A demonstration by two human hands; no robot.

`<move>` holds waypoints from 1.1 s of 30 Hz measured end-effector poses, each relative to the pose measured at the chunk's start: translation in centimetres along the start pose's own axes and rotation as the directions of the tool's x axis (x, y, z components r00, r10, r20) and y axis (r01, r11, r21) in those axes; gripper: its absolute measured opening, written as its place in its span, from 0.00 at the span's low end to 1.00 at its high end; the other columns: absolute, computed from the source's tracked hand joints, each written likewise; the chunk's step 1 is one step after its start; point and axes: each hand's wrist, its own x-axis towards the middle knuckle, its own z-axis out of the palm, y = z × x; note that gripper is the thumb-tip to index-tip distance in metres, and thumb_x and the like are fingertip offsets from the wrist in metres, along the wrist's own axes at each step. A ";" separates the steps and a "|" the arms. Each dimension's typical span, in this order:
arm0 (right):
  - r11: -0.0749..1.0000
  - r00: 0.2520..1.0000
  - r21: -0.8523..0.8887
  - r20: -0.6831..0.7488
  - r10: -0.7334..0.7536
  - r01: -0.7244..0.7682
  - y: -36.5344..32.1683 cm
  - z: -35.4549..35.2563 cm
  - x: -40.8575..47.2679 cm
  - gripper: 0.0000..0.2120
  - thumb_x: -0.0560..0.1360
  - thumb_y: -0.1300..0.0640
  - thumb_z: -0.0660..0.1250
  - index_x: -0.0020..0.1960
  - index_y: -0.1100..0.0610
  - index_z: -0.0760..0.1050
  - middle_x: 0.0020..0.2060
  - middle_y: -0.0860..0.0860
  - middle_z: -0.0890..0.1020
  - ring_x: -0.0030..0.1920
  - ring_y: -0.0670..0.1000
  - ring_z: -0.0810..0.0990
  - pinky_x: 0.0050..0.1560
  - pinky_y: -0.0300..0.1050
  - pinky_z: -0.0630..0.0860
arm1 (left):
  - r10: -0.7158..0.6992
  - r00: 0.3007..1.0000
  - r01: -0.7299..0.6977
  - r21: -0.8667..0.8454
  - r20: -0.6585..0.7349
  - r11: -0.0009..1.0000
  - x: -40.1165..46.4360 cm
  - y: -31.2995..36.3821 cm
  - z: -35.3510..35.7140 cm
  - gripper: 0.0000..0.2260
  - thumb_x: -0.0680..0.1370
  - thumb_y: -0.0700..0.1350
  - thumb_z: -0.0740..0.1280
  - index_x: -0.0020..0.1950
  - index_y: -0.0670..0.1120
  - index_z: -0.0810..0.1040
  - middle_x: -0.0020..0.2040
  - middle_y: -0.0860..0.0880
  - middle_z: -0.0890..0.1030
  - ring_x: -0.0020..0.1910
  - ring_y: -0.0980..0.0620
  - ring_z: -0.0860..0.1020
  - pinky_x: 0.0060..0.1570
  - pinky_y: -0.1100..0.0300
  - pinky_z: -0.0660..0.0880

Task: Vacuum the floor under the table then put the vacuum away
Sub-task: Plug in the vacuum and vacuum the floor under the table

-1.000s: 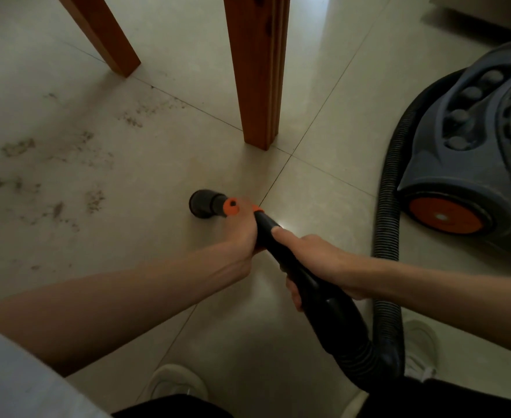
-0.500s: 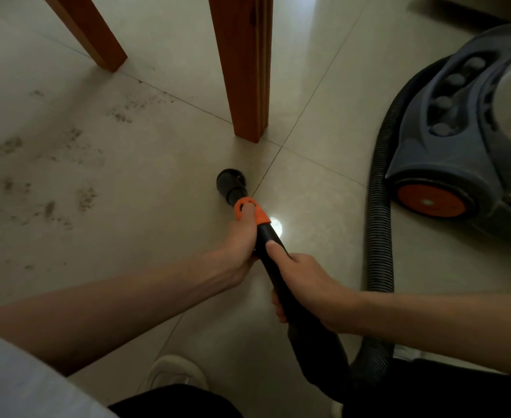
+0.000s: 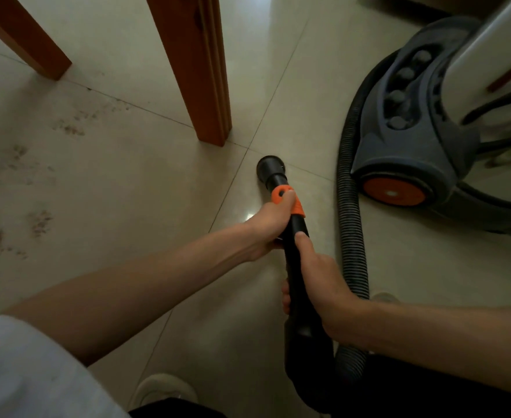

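Black plastic, the vacuum wand (image 3: 296,260) runs away from the person, its long axis pointing up and slightly left, and ends in a round nozzle (image 3: 269,168) on the pale floor (image 3: 145,182) just beside the nearer wooden desk leg (image 3: 201,86). The left hand (image 3: 270,224) is nearer the nozzle, its fingers wrapped round the orange collar (image 3: 290,203); the right hand (image 3: 323,285) grips the wand further back. The dirt smudges (image 3: 40,220) lie well to the left of the nozzle, so the next sweep probably swings leftward. The grey canister (image 3: 414,140) sits right, its ribbed hose (image 3: 350,224) alongside.
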 end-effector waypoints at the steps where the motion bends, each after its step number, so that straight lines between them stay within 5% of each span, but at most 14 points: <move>1: 0.999 1.000 0.046 -0.028 -0.003 0.005 -0.2 -0.1 0.2 0.24 0.79 0.41 0.55 0.43 0.61 0.73 0.22 0.54 0.73 0.22 0.52 0.73 0.27 0.43 0.72 | 0.003 1.000 -0.003 0.026 0.010 1.000 0.3 0.5 0.5 0.14 0.81 0.53 0.55 0.43 0.45 0.70 0.39 0.46 0.72 0.37 0.52 0.73 0.39 0.59 0.72; 5: 0.985 0.996 0.173 -0.084 -0.001 0.015 -0.7 -0.2 1.2 0.23 0.79 0.41 0.55 0.41 0.61 0.72 0.21 0.55 0.72 0.21 0.53 0.72 0.26 0.43 0.72 | 0.025 0.999 -0.030 0.121 0.042 0.992 1.2 1.9 2.0 0.15 0.81 0.53 0.54 0.42 0.44 0.69 0.38 0.46 0.72 0.36 0.52 0.72 0.37 0.60 0.71; 10: 0.995 0.997 0.090 -0.059 -0.047 0.052 -1.4 0.0 1.8 0.24 0.80 0.41 0.54 0.44 0.62 0.73 0.24 0.56 0.73 0.22 0.53 0.73 0.27 0.44 0.73 | 0.044 0.999 -0.047 0.102 0.029 0.994 1.8 2.1 1.3 0.16 0.81 0.54 0.54 0.42 0.44 0.69 0.37 0.47 0.72 0.35 0.52 0.72 0.37 0.60 0.71; 22: 0.948 0.940 -0.282 0.339 -0.045 0.147 -2.9 7.5 1.6 0.23 0.79 0.42 0.55 0.44 0.63 0.69 0.24 0.57 0.74 0.22 0.54 0.73 0.26 0.42 0.72 | 0.024 0.925 -0.146 -0.296 -0.378 0.944 -1.0 -1.8 -9.6 0.15 0.82 0.53 0.54 0.45 0.44 0.70 0.37 0.47 0.71 0.34 0.52 0.71 0.35 0.60 0.70; 27: 0.921 0.874 -0.288 0.474 -0.102 0.263 -4.7 12.1 2.8 0.24 0.79 0.41 0.56 0.43 0.62 0.72 0.29 0.58 0.78 0.28 0.56 0.77 0.35 0.47 0.78 | 0.059 0.851 -0.224 -0.259 -0.522 0.939 -0.6 0.1 -15.0 0.21 0.81 0.54 0.55 0.60 0.37 0.71 0.38 0.45 0.73 0.35 0.50 0.73 0.34 0.58 0.71; 33: 0.769 0.821 -0.423 0.526 -0.222 0.479 -5.0 13.7 4.4 0.21 0.77 0.38 0.58 0.49 0.57 0.74 0.46 0.56 0.82 0.47 0.56 0.82 0.55 0.54 0.78 | 0.075 0.847 -0.263 -0.293 -0.526 0.919 0.2 2.9 -19.0 0.15 0.81 0.52 0.56 0.41 0.42 0.69 0.38 0.45 0.71 0.34 0.50 0.72 0.34 0.59 0.71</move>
